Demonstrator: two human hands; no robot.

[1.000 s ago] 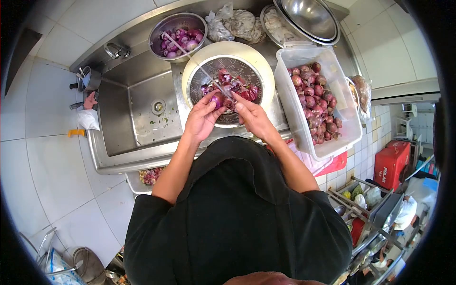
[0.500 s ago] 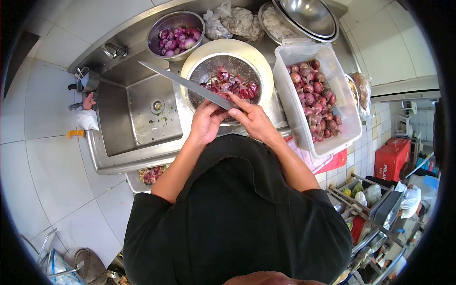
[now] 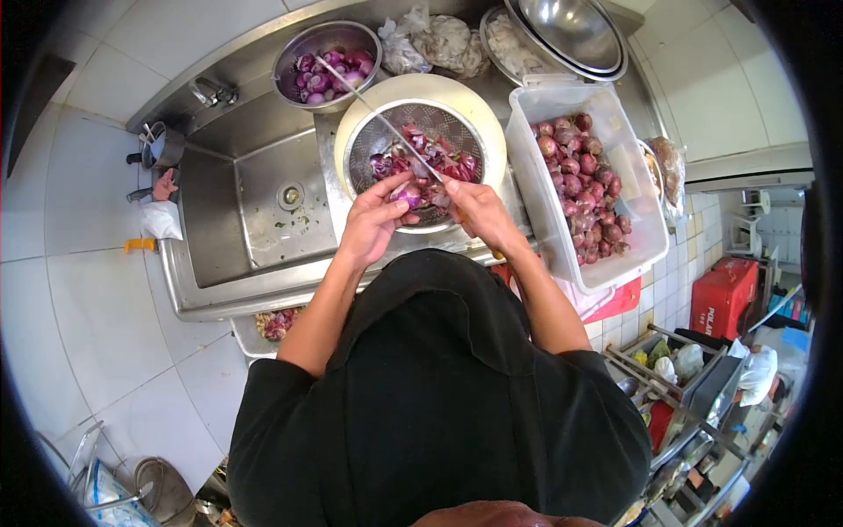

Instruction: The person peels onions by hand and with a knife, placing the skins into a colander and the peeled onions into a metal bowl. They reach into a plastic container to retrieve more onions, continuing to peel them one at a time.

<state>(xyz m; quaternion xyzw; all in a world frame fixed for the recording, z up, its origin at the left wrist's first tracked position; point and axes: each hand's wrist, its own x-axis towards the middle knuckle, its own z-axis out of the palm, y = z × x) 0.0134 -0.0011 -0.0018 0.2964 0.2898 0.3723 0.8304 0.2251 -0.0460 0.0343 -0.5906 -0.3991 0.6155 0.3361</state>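
Pinched in the fingers of my left hand (image 3: 374, 221) is a red onion (image 3: 407, 194), partly covered by the fingers. My right hand (image 3: 482, 214) is closed round the handle of a long knife (image 3: 376, 114), whose blade points up and left, turned nearly edge-on. Both hands are over the near side of a perforated metal colander (image 3: 362, 165), which holds dark red onion skins (image 3: 455, 165). A pale round board or rim (image 3: 421, 85) surrounds the colander.
A metal bowl (image 3: 290, 46) of peeled purple onions stands at the back. To the right, a translucent bin (image 3: 634, 158) holds many unpeeled onions. The steel sink (image 3: 263, 237) lies left, with green scraps near its drain. Plastic bags (image 3: 439, 44) and stacked bowls (image 3: 575, 31) line the back.
The knife blade has swung upward and turned from broadside to nearly edge-on. My hands have moved apart, and the onion now shows in my left fingers.
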